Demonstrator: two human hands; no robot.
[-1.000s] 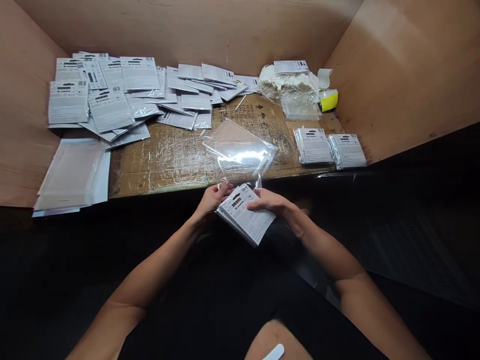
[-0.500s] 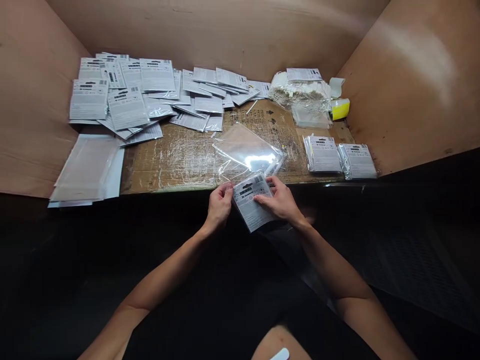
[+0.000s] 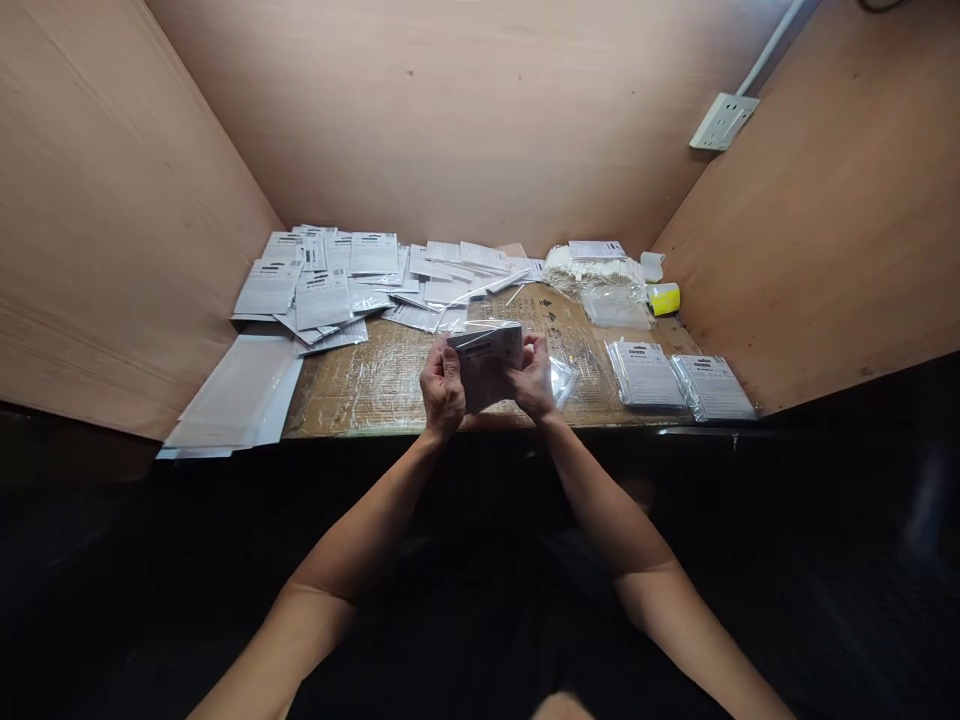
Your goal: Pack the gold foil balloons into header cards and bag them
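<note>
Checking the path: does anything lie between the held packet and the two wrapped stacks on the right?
Yes: a clear plastic bag lies on the cardboard tabletop just past the right hand, between the held packet and the wrapped stacks.

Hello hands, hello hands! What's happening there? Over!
Left hand and right hand gripping printed card packet, held up. Clear plastic beside right hand. Over.

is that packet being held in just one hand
No, the left hand and the right hand both grip the clear-bagged card packet, one on each side.
</note>
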